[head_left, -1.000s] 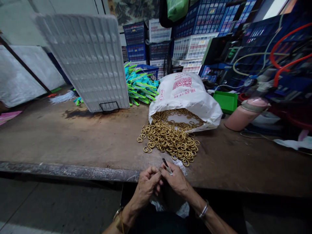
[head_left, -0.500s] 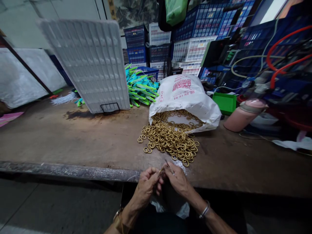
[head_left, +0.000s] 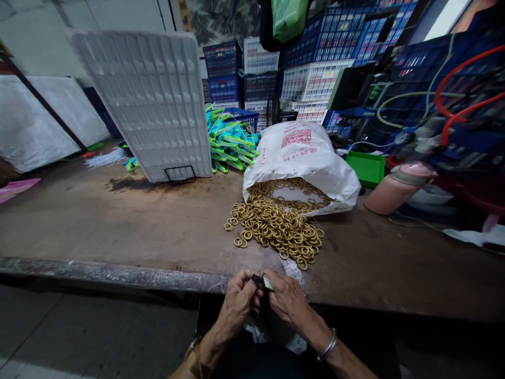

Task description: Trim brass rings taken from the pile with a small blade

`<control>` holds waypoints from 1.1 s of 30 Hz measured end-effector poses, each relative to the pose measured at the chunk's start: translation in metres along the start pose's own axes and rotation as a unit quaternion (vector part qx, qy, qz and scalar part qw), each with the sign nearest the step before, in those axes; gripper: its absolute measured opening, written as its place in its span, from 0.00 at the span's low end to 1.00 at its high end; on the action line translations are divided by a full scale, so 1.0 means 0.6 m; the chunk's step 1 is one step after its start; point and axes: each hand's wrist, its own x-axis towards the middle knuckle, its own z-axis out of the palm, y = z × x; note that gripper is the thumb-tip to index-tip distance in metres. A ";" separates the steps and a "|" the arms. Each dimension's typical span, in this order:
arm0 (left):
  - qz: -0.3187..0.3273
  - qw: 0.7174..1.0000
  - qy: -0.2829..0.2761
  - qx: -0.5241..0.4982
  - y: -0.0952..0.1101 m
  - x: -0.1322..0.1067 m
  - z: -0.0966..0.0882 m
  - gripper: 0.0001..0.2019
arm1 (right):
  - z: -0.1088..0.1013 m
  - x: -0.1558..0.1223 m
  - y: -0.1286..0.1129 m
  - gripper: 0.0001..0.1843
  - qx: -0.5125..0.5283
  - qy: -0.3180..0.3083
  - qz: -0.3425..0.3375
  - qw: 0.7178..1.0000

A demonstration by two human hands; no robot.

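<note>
My left hand [head_left: 235,297] is closed, thumb and fingertips pinched on a small gold-coloured ring [head_left: 259,272], mostly hidden by the fingers. Closed around a small flat blade [head_left: 258,281], dark at one end and pale at the other, my right hand [head_left: 287,296] brings it against the left fingertips. Both hands are together at the table's front edge. Just beyond them a heap of gold-coloured rings [head_left: 282,226] spills from the mouth of a white sack [head_left: 294,147] with red print.
A tall pale ribbed panel [head_left: 145,105] stands on the wooden table [head_left: 79,221] at left. Behind it lie turquoise and green plastic pieces [head_left: 232,142]. To the right are a green tray [head_left: 366,168] and a pink bottle [head_left: 398,189]. Stacked crates [head_left: 315,79] fill the back.
My right hand has turned the blade, so its flat dark and pale side now shows between the hands. The left hand keeps its pinch in nearly the same place.
</note>
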 end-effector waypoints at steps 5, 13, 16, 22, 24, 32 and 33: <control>0.020 0.999 0.008 0.033 -0.001 0.000 -0.003 0.14 | 0.004 0.002 -0.004 0.13 -0.023 0.015 0.008 1.000; 0.034 0.999 -0.014 -0.007 0.002 -0.016 -0.012 0.17 | 0.007 0.017 0.006 0.10 -0.048 -0.033 0.025 0.998; 0.035 0.996 -0.054 -0.063 0.000 -0.024 -0.017 0.15 | 0.012 0.043 0.008 0.11 -0.087 -0.014 0.050 0.995; 0.003 0.978 -0.031 -0.204 -0.009 -0.018 -0.035 0.14 | 0.019 0.119 -0.015 0.16 -0.100 0.027 0.008 0.995; 0.001 0.973 -0.008 -0.231 -0.009 -0.015 -0.042 0.12 | 0.025 0.140 -0.024 0.20 -0.110 0.033 0.005 0.993; -0.059 0.935 -0.003 -0.350 -0.013 -0.005 -0.074 0.10 | 0.050 0.169 -0.035 0.14 -0.171 0.026 0.032 0.984; -0.070 0.929 0.001 -0.363 -0.014 -0.002 -0.077 0.09 | 0.049 0.168 -0.036 0.14 -0.171 0.027 0.036 0.984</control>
